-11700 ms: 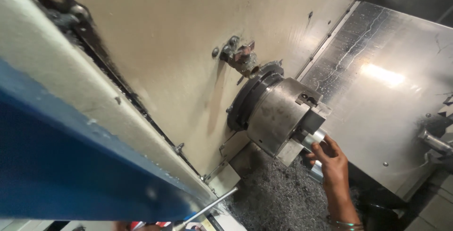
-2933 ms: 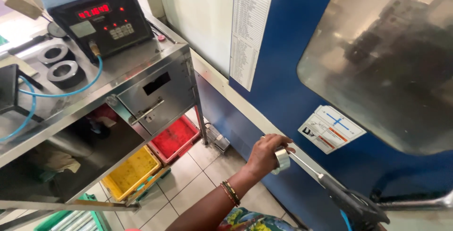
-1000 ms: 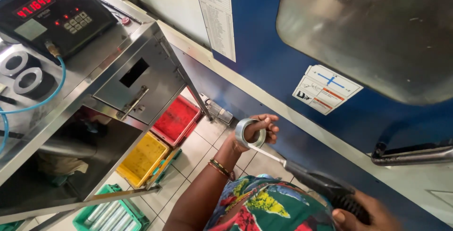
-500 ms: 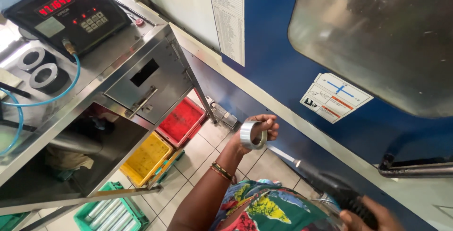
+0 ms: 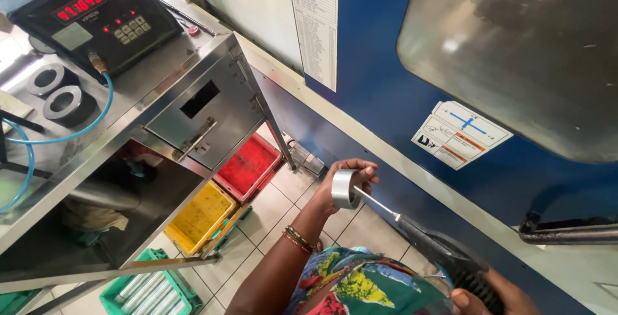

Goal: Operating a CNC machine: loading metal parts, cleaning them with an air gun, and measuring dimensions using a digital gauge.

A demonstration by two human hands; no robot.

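Note:
My left hand (image 5: 344,183) holds a shiny metal ring (image 5: 346,189) in front of the blue machine door (image 5: 386,77). My right hand (image 5: 492,294), at the bottom right edge, grips a black air gun (image 5: 450,260). Its thin nozzle (image 5: 376,203) points straight into the ring's bore and touches it. Bangles circle my left wrist.
A steel workbench (image 5: 193,90) stands at left with a black gauge box showing red digits (image 5: 96,16), two metal rings (image 5: 55,93) and a blue hose (image 5: 77,125). Red (image 5: 248,167), yellow (image 5: 199,215) and green (image 5: 151,286) crates sit on the tiled floor below. The machine window (image 5: 515,51) is upper right.
The ring in my left hand has shifted slightly as the air gun nozzle came up into it. Much earlier, a hand was at the chuck inside the machine.

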